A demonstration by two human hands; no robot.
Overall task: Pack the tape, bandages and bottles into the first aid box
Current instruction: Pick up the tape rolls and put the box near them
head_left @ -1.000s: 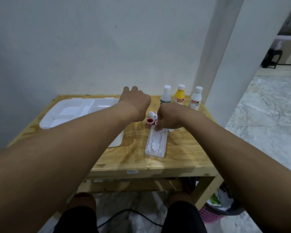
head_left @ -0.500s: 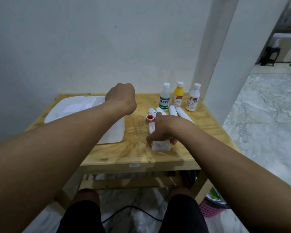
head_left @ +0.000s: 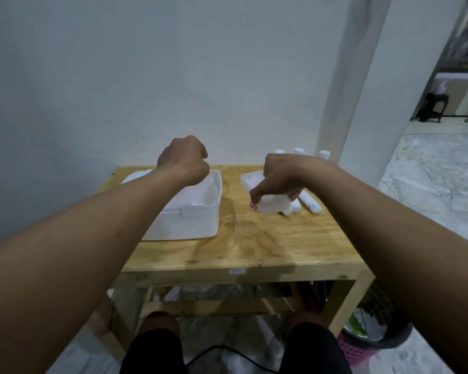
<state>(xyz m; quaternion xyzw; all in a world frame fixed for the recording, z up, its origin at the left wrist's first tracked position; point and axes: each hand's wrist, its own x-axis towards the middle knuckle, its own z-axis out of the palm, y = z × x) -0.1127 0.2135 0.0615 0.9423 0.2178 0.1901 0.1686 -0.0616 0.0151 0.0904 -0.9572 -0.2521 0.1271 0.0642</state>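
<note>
The clear pack sits under my right hand, fingers pinching its near end, its long axis running away from me. The open first aid box lies to that hand's left, beneath my left hand, which hovers fisted, apparently empty

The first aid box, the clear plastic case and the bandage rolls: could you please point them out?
first aid box (head_left: 189,225), head view, front wall.
clear plastic case (head_left: 274,206), head view, near end.
bandage rolls (head_left: 311,203), head view, rightmost roll's side.
</note>
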